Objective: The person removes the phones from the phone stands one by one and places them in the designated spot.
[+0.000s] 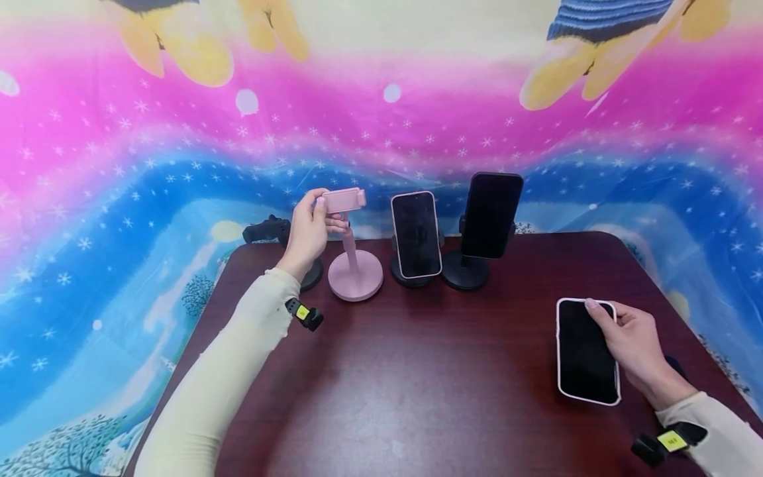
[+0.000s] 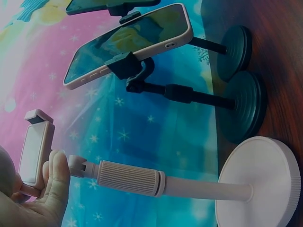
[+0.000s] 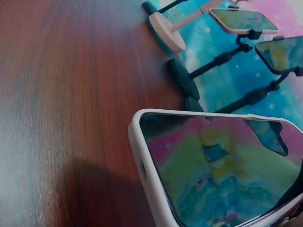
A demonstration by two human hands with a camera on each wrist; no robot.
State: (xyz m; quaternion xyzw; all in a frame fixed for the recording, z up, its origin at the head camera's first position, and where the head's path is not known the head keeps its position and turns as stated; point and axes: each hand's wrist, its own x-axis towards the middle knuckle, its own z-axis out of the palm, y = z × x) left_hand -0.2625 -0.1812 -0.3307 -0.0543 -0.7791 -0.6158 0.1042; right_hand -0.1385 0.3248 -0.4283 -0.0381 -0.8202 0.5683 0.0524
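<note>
My left hand (image 1: pixel 308 228) holds the clamp head of a pink phone stand (image 1: pixel 356 275) by its left end. In the left wrist view the clamp (image 2: pixel 36 152) carries no phone, and my fingers lie behind it, by the joint at the top of the pole. The stand's round base rests on the table. Over the right side of the table, my right hand (image 1: pixel 640 344) grips a smartphone (image 1: pixel 587 351) in a pale case by its right edge, thumb on the front. Its dark screen faces up and reflects the backdrop in the right wrist view.
Right of the pink stand, two black stands hold a phone in a pink case (image 1: pixel 416 235) and a black phone (image 1: pixel 492 215). Another black stand (image 1: pixel 268 229) is partly hidden behind my left hand. A patterned cloth (image 1: pixel 381 132) hangs behind the dark wooden table (image 1: pixel 381 397).
</note>
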